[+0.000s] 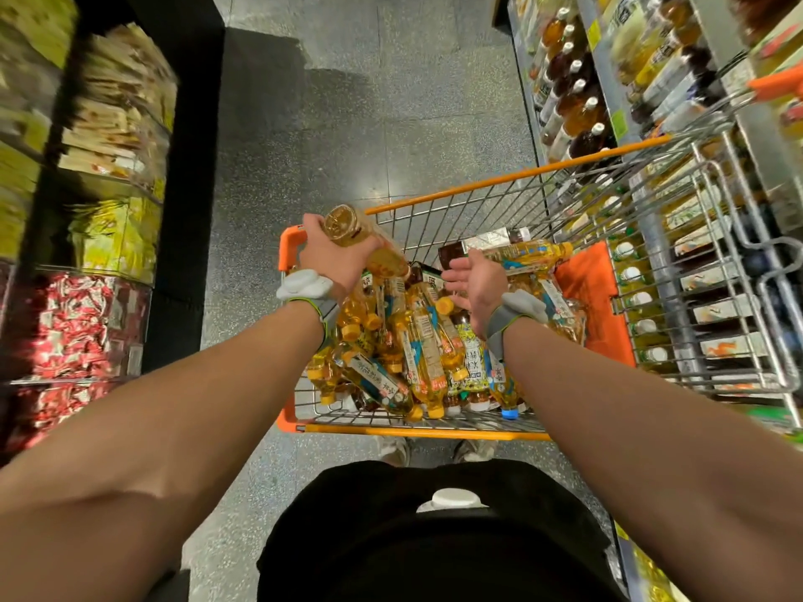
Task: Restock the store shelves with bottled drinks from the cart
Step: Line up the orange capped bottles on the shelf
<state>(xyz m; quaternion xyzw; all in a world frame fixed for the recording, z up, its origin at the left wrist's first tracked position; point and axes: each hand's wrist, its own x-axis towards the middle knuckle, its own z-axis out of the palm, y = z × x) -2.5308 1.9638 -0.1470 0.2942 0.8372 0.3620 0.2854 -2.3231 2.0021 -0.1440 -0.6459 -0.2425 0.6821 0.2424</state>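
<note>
- Head view, looking down at the speckled floor (347, 102): the orange-rimmed cart (456, 197) is standing right in front of the person, just beside the drinks shelves (578, 102) on the right.
- The left hand (336, 258) is gripping an amber bottle (347, 230), fingers curled round its body. It is holding the bottle above the cart's far left corner, one round end turned up toward the camera.
- The right hand (478, 282) is hovering over the load, fingers straight and loose, palm turned inward. It is right at a yellow-capped bottle (528, 254) lying crosswise on top, but whether the fingertips are touching it cannot be told.
- The heap of bottles (417, 349) is filling the basket: mostly yellow drinks with yellow caps, lying every which way.
- One dark bottle (482, 245) with a white label is lying at the far end of the heap.
- A grey wristband (304, 286) is sitting on each wrist.
- The drinks shelves are showing rows of white-capped bottles, some amber, some dark.
- On the left, racks of packets (87, 332) are showing blurred, red below and yellow-green above.
</note>
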